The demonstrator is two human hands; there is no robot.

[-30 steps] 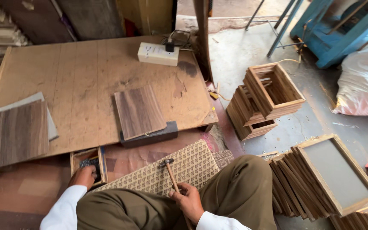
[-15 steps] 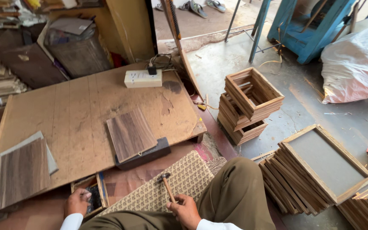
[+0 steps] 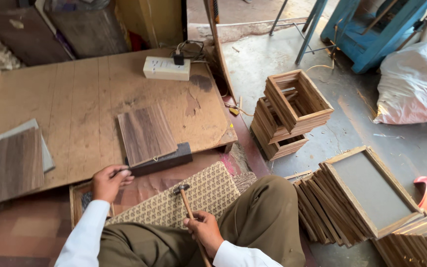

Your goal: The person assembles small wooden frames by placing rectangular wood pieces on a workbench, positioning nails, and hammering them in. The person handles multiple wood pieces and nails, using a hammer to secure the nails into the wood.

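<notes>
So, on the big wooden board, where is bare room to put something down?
The wooden board is bare between the power strip, the dark panel and the panel stack at its left edge. The concrete floor is free between the small frames and the white sack. It is crowded around the left hand and by the large frames.

Perhaps one package: bulging white sack [image 3: 413,84], floor, far right.

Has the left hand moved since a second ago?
Yes. The left hand has lifted out of the small wooden tray and moved up toward the dark block under the wood-grain panel.
</notes>
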